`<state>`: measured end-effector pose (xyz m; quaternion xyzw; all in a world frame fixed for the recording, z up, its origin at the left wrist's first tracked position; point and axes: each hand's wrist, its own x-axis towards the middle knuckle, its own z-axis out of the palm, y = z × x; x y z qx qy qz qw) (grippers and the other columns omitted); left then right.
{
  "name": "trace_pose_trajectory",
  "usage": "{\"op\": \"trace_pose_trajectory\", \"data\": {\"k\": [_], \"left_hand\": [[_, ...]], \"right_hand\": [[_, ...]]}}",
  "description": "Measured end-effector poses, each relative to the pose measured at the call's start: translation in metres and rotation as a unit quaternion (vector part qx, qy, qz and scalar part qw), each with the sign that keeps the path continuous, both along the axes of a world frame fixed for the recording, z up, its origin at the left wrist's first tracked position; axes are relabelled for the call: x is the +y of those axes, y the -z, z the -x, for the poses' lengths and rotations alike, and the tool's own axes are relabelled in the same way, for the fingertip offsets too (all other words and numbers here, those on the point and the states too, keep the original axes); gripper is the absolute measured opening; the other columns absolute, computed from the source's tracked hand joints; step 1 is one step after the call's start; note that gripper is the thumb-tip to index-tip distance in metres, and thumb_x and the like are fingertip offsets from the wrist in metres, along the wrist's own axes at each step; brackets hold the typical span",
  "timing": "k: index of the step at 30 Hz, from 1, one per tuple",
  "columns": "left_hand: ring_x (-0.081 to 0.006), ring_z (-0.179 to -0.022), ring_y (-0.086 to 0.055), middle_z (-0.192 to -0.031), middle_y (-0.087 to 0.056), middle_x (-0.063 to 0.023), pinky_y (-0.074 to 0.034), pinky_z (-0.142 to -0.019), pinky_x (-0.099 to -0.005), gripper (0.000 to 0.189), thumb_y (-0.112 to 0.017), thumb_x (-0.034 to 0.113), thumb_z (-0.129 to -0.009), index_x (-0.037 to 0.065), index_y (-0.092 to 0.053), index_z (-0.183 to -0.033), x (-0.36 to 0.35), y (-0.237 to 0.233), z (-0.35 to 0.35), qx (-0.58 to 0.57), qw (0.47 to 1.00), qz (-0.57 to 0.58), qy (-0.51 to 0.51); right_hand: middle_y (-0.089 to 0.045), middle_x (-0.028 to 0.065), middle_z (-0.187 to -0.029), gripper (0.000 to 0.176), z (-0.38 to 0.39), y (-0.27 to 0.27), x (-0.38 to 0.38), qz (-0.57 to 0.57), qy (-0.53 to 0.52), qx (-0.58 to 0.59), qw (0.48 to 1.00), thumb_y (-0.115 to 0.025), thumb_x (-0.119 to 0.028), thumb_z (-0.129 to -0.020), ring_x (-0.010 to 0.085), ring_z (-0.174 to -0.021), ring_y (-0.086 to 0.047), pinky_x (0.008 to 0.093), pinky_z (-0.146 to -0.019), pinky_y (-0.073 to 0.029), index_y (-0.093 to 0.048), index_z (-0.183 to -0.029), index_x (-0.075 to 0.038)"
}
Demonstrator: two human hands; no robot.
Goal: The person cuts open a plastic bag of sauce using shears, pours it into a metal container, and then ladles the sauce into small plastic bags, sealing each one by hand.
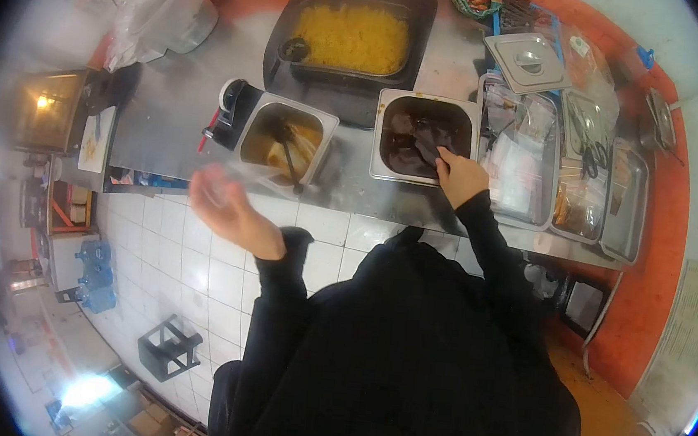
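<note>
My right hand (462, 178) is closed on the handle of a dark utensil, at the front right of a steel pan of dark sauce (376, 167). The utensil's far end is hard to tell from the sauce. To the left, my left hand (233, 210) is raised in front of the counter edge, with a clear thin plastic bag (216, 183) at its fingers. Just beyond that hand stands a second steel pan (330, 125) with yellowish-brown contents and a dark ladle (291, 153) leaning in it.
A black container (422, 33) of yellow rice (352, 37) stands at the back. On the right are a steel lid (529, 62), a tray of plastic packets (512, 170) and tongs (594, 152). A black stool (169, 347) stands on the tiled floor.
</note>
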<state>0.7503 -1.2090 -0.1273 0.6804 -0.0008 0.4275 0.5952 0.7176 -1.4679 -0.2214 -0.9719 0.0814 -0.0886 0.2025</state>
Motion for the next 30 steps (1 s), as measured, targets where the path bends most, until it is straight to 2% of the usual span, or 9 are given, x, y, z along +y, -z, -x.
{"op": "trace_pose_trajectory", "data": {"k": [2,9,11,12,14,18,20,26,30], "left_hand": [[-0.0175,-0.095,-0.043,-0.105,-0.045,-0.0136,-0.035,-0.081,-0.0275,0.038,-0.051,0.016,-0.081,0.0,-0.037,-0.112,-0.002,-0.018,-0.009,-0.031,0.999,-0.013,-0.029],[-0.0181,-0.096,-0.043,-0.105,-0.045,-0.013,-0.035,-0.082,-0.0274,0.035,-0.049,0.019,-0.082,-0.001,-0.038,-0.11,-0.023,-0.071,-0.036,-0.121,0.993,-0.014,-0.008],[-0.0208,-0.096,-0.046,-0.105,-0.045,-0.0119,-0.038,-0.082,-0.031,0.04,-0.056,0.01,-0.077,-0.002,-0.038,-0.11,-0.027,-0.076,-0.043,-0.114,0.988,0.027,0.102],[-0.0208,-0.096,-0.046,-0.105,-0.045,-0.0119,-0.038,-0.082,-0.031,0.04,-0.056,0.01,-0.077,-0.002,-0.038,-0.11,-0.03,-0.074,-0.048,-0.113,0.988,0.027,0.1],[-0.0167,-0.093,-0.046,-0.101,-0.047,-0.0105,-0.04,-0.078,-0.028,0.039,-0.058,0.003,-0.073,0.0,-0.04,-0.108,-0.036,-0.069,-0.063,-0.04,0.979,-0.003,0.201],[-0.0143,-0.089,-0.047,-0.1,-0.048,-0.0094,-0.04,-0.076,-0.0253,0.042,-0.06,0.0,-0.071,0.002,-0.041,-0.108,-0.054,-0.034,-0.088,-0.044,0.956,-0.025,0.289],[-0.0129,-0.086,-0.049,-0.096,-0.05,-0.008,-0.04,-0.074,-0.0243,0.042,-0.062,0.002,-0.07,0.001,-0.042,-0.107,-0.066,-0.024,-0.087,0.031,0.922,0.042,0.384],[-0.0126,-0.081,-0.051,-0.092,-0.053,-0.0062,-0.04,-0.073,-0.0245,0.041,-0.066,0.008,-0.066,0.002,-0.048,-0.102,-0.084,0.015,-0.086,0.074,0.911,0.012,0.405],[-0.0124,-0.083,-0.05,-0.091,-0.055,-0.0044,-0.039,-0.075,-0.0263,0.041,-0.068,0.011,-0.065,0.003,-0.049,-0.101,-0.092,0.048,-0.095,0.093,0.918,-0.055,0.381]], "right_hand": [[-0.057,0.0129,-0.065,0.021,0.006,0.0,-0.002,-0.019,0.01,-0.015,1.0,-0.051,-0.023,-0.076,0.0295,-0.059,-0.055,0.0371,-0.053,-0.043,-0.059,-0.093,-0.013],[-0.055,0.0126,-0.06,0.024,0.019,-0.009,-0.005,-0.134,0.029,-0.063,0.989,-0.052,-0.024,-0.075,0.0268,-0.054,-0.054,0.034,-0.049,-0.04,-0.058,-0.096,-0.013],[-0.055,0.0115,-0.06,0.025,0.022,-0.015,-0.008,-0.148,0.028,-0.064,0.986,-0.051,-0.025,-0.075,0.0261,-0.054,-0.054,0.0344,-0.05,-0.04,-0.058,-0.097,-0.013],[-0.054,0.0118,-0.059,0.025,0.025,-0.02,-0.011,-0.164,0.036,-0.071,0.983,-0.052,-0.025,-0.075,0.0259,-0.053,-0.054,0.0335,-0.049,-0.04,-0.058,-0.096,-0.013],[-0.055,0.0126,-0.058,0.024,0.029,-0.034,-0.016,-0.191,0.053,-0.078,0.977,-0.056,-0.025,-0.072,0.0249,-0.052,-0.054,0.0307,-0.048,-0.04,-0.061,-0.092,-0.012],[-0.057,0.0139,-0.063,0.025,0.038,-0.07,-0.028,-0.205,0.051,-0.087,0.974,-0.059,-0.025,-0.071,0.0243,-0.054,-0.056,0.0286,-0.05,-0.041,-0.061,-0.09,-0.009],[-0.057,0.0145,-0.064,0.026,0.043,-0.084,-0.035,-0.193,0.048,-0.076,0.977,-0.059,-0.026,-0.071,0.0252,-0.054,-0.055,0.0285,-0.05,-0.041,-0.061,-0.091,-0.009],[-0.058,0.0169,-0.072,0.026,0.056,-0.121,-0.042,-0.159,0.059,-0.062,0.983,-0.059,-0.025,-0.072,0.0274,-0.061,-0.056,0.028,-0.055,-0.042,-0.06,-0.09,-0.006],[-0.06,0.0175,-0.08,0.027,0.056,-0.144,-0.057,-0.208,0.039,-0.13,0.969,-0.06,-0.02,-0.073,0.0182,-0.068,-0.059,0.0245,-0.061,-0.042,-0.058,-0.092,-0.001]]}}
